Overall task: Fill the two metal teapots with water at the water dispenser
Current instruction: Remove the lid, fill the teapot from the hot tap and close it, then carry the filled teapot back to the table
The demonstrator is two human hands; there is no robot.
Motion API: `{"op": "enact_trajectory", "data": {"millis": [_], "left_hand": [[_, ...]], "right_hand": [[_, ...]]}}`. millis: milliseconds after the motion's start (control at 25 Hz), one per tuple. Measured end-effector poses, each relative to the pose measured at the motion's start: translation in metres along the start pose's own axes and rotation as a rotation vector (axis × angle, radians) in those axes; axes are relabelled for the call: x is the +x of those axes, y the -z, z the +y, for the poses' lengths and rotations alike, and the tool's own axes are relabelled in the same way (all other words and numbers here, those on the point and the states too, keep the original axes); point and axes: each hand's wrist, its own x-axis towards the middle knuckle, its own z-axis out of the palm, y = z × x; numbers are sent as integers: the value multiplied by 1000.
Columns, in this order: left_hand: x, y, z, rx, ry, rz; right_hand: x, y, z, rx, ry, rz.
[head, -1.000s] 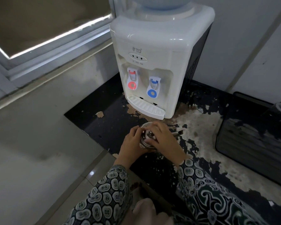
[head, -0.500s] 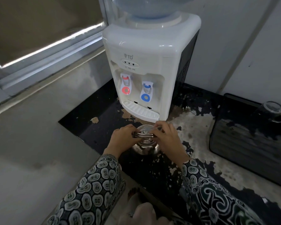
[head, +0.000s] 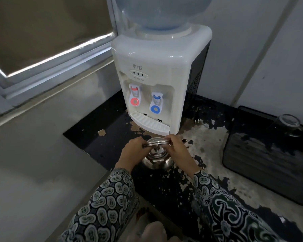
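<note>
My left hand (head: 131, 150) curls round the left end of the teapot's handle (head: 157, 142), and my right hand (head: 177, 148) grips the right end, fingers folded over the metal bar. Between them the handle arches above the lid knob of the metal teapot (head: 157, 159), which stands upright on the worn black counter (head: 166, 187), its shiny belly showing below my wrists. I cannot tell whether it rests fully on the counter or is raised a little, since my hands hide its sides. Both my sleeves (head: 110, 198) are patterned, dark with pale shapes.

Just beyond the teapot stands the white water dispenser (head: 157, 67), its drip tray (head: 150, 124) near my knuckles. The red tap (head: 135, 96) is on the left, the blue tap (head: 156, 103) on the right, and the blue water bottle (head: 162, 13) sits on top. To the right, well apart, a dark tray (head: 266, 163) holds a clear glass (head: 287, 124). A window (head: 42, 41) lies to the left.
</note>
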Motion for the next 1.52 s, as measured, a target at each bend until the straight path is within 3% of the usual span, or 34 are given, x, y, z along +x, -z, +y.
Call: {"op": "enact_trajectory", "data": {"millis": [240,360,480,600,680,800,880,1080,1240,1440,1520], "left_hand": [[9,7,15,135,50,-94],[18,13,19,95,113,-138],[14,14,23,63,76,-123],[0,9,31,-112,-68,56],[-7,8,39,-229,-102,15],[-21,6,52,-347,-43,-48],[-38,-1,64,-390,-41,-54],[-98,-9,88,-518,-92,-163],[-164,-2,90,-484,-292,-262],[-234,2,111,-322,-616,-58],[-265,-9,128,-134,-739,-181]], "right_hand": [[-13,-12,18,9,-87,-9],[-14,-14,19,46,-79,-17],[-20,-16,10,-61,-89,133],[-30,-24,-5,-223,-123,363],[-28,-23,-20,-74,-242,447],[-19,-6,-40,342,-485,367],[-24,8,-47,638,-513,338],[-71,32,-54,661,-470,214],[-146,50,-70,543,-393,231],[-260,72,-83,244,-346,241],[-312,84,-87,147,-335,240]]}}
